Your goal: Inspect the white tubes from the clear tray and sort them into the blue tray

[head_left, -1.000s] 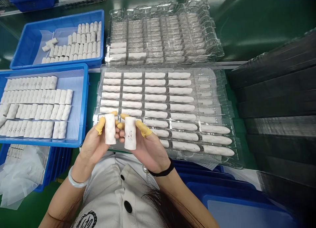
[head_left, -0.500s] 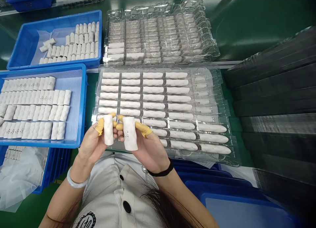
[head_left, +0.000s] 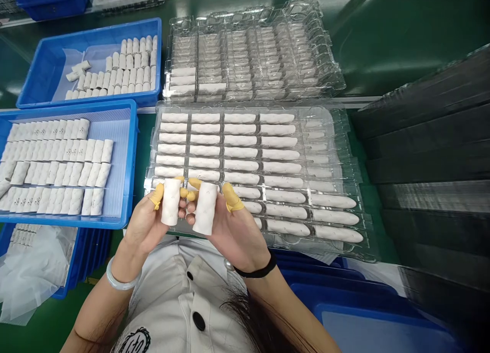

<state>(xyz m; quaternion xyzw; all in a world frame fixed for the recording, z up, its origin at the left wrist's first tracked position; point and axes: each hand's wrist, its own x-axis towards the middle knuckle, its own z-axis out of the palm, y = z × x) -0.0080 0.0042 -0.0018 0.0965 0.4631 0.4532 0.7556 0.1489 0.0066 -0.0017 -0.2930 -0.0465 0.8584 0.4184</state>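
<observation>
My left hand (head_left: 147,224) grips a short white textured cylinder (head_left: 170,202), held upright between fingers capped with yellow finger cots. Right beside it my right hand (head_left: 234,230) grips a second white cylinder (head_left: 205,208), tilted slightly to the right, also with yellow cots on thumb and fingertips. The two cylinders are close together, not quite touching. Both hands hover over the near left corner of a clear plastic blister tray (head_left: 344,161) whose slots hold rows of white cylinders lying end to end.
A blue bin (head_left: 128,154) at left holds several rows of white cylinders; another blue bin (head_left: 46,62) behind it is partly filled. A stack of clear trays (head_left: 325,62) sits at the back. Dark trays (head_left: 429,154) stack up at right. Blue bins (head_left: 375,307) lie near my lap.
Both cylinders have been turned in my fingers, so the printed marks seen earlier no longer face me. The right cylinder has tilted slightly; my right thumb has shifted up.
</observation>
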